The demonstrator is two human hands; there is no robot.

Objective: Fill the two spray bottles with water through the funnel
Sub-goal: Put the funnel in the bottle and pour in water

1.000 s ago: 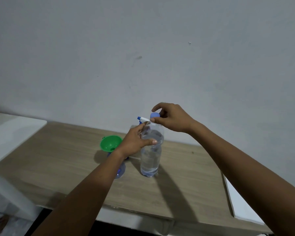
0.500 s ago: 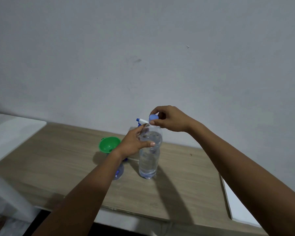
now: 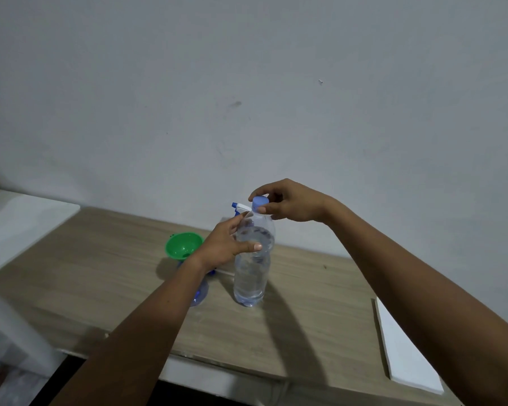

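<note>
Left hand (image 3: 226, 247) fingers wrapped round water bottle (image 3: 251, 276), upright mid-bench. Right hand (image 3: 291, 203) fingertips pinch its blue cap (image 3: 259, 204). Green funnel (image 3: 184, 245) sits in spray bottle (image 3: 199, 294) just left; second sprayer head (image 3: 241, 207) behind.

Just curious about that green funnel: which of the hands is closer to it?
Left. The left hand grips the water bottle just right of the green funnel; the right hand is farther, up on the blue cap.
</note>
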